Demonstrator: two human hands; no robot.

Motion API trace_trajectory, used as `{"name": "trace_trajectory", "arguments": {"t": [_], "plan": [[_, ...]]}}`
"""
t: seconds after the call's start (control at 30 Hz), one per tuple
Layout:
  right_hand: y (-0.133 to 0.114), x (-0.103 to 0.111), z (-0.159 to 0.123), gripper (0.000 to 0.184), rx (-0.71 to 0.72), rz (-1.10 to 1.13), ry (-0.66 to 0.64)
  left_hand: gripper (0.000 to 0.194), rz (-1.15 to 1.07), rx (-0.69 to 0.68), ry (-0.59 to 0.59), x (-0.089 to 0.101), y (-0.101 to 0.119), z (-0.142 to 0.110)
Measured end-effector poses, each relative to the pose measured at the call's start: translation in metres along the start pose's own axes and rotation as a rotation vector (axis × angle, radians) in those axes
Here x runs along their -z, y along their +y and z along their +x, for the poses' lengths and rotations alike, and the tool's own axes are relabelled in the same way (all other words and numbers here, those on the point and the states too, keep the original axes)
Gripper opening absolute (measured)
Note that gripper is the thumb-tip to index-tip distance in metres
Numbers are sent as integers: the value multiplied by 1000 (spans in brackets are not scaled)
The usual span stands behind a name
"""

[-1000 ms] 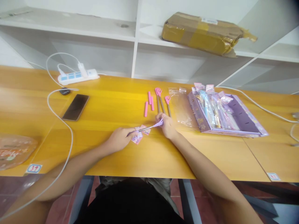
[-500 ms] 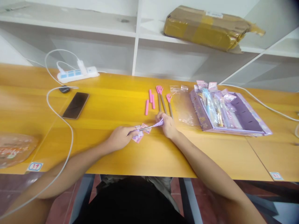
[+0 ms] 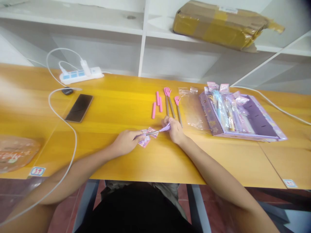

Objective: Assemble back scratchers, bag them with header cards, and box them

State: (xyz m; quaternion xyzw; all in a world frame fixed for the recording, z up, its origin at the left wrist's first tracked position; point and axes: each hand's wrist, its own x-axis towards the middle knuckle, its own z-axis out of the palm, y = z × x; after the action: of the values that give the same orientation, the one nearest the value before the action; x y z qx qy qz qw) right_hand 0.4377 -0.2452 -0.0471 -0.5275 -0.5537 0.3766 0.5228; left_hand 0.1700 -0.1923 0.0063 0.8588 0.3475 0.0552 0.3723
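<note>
The left hand's grip (image 3: 127,141) is closed narrowly around the handle end of a purple-headed stick (image 3: 153,132); the right hand's grip (image 3: 175,130) is folded at its claw-shaped head. The stick slants between them above the counter (image 3: 150,165). Small pink printed cards (image 3: 144,142) show behind the rod beside the left fingers, their print too small to read; I cannot tell whether that hand pinches them.

Just past the right hand lie pink-headed sticks (image 3: 178,110) and pink tubes (image 3: 154,110). A sticker (image 3: 37,171) at the counter's front left reads "39" in red. The right-hand sticker (image 3: 290,183), the pouch's orange lettering (image 3: 14,156) and the parcel's white label (image 3: 227,10) are illegible.
</note>
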Motion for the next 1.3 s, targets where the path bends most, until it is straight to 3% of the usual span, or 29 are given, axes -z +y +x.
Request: {"name": "trace_trajectory", "arguments": {"t": [0.5, 0.63, 0.83, 0.93, 0.97, 1.1, 1.3], "plan": [[-2, 3, -2, 55, 21, -89, -42, 40, -19, -23, -13, 0, -3, 2], [-3, 14, 4, 58, 34, -247, -84, 40, -69, -39, -10, -2, -6, 5], [-10, 30, 12, 45, 224, -507, -114, 43, -205, -83, -24, 4, -6, 4], [-21, 31, 15, 64, 373, -675, -147, 45, -204, -90, -56, 13, -7, 1], [-26, 30, 15, 61, 431, -748, -175, 46, -198, -102, -74, 16, -8, 0], [-49, 19, 16, 23, 615, -995, -339, 50, -47, -148, -147, 27, -7, -5], [-84, 2, -7, 29, 689, -1299, -366, 26, 511, -95, 12, 26, 15, -17]]}}
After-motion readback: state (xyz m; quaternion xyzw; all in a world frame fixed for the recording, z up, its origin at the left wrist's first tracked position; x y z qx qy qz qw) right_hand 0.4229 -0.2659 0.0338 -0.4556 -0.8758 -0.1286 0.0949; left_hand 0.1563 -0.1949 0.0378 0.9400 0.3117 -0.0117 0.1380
